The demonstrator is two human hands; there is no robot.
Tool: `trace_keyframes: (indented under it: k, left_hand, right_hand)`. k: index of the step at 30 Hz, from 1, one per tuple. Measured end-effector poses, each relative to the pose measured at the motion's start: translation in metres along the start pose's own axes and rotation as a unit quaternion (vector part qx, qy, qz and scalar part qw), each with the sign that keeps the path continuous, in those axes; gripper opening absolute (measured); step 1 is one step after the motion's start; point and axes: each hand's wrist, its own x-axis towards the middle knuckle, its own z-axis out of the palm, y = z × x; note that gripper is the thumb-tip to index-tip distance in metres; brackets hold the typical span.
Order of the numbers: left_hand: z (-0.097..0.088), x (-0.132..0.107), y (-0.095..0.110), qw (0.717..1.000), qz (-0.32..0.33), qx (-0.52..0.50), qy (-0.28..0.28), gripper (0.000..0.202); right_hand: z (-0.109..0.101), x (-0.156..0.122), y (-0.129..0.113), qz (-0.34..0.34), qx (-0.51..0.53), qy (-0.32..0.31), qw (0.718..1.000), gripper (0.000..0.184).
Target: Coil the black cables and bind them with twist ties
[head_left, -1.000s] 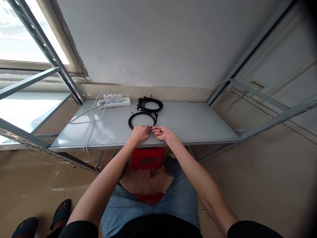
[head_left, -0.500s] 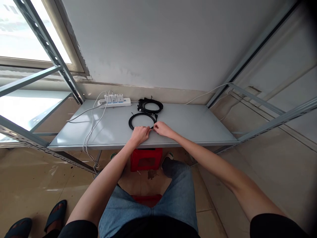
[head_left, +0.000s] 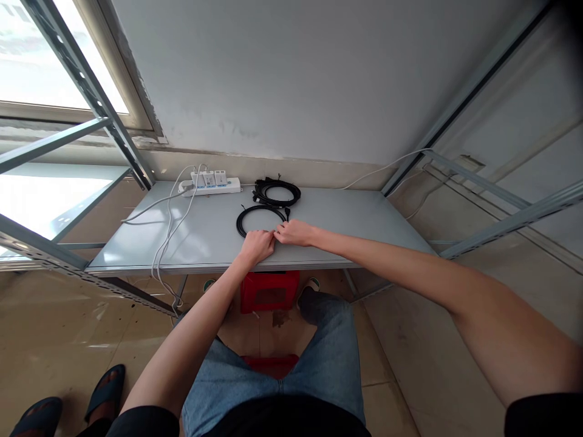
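Observation:
A coiled black cable [head_left: 242,217] lies on the grey shelf board [head_left: 346,224], close to its front edge. My left hand [head_left: 258,246] is closed on the near side of the coil. Right beside it, my right hand [head_left: 294,232] has its fingers pinched together at the same part of the cable, the two hands touching or nearly so. What exactly the right fingertips grip is hidden. One black plug end [head_left: 287,212] sticks up just behind the right hand. Further back rests a second, thicker bundle of coiled black cable [head_left: 296,194].
Toward the back left stands a white power strip [head_left: 228,186] with chargers and white cords [head_left: 175,227] hanging over the front edge. Metal uprights [head_left: 109,115] frame the shelf. Below is a red plastic stool [head_left: 268,291]. Another person's sandalled feet [head_left: 107,388] are at lower left.
My right hand has shifted slightly left and up against my left hand, and the right forearm has swung up, its elbow further out. The left hand has stayed on the coil.

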Motion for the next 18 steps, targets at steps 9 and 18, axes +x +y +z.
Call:
trace_keyframes:
  k: [9, 18]
  left_hand:
    - [0.0, 0.0, 0.0, 1.0, 0.005, -0.004, -0.002, 0.045]
    - [0.0, 0.0, 0.001, 1.0, -0.001, 0.017, 0.002, 0.046]
  right_hand:
    - [-0.003, 0.008, -0.012, 0.133, 0.088, -0.034, 0.987, 0.017]
    - [0.021, 0.013, -0.009, 0.456, 0.727, 0.048, 0.511, 0.022]
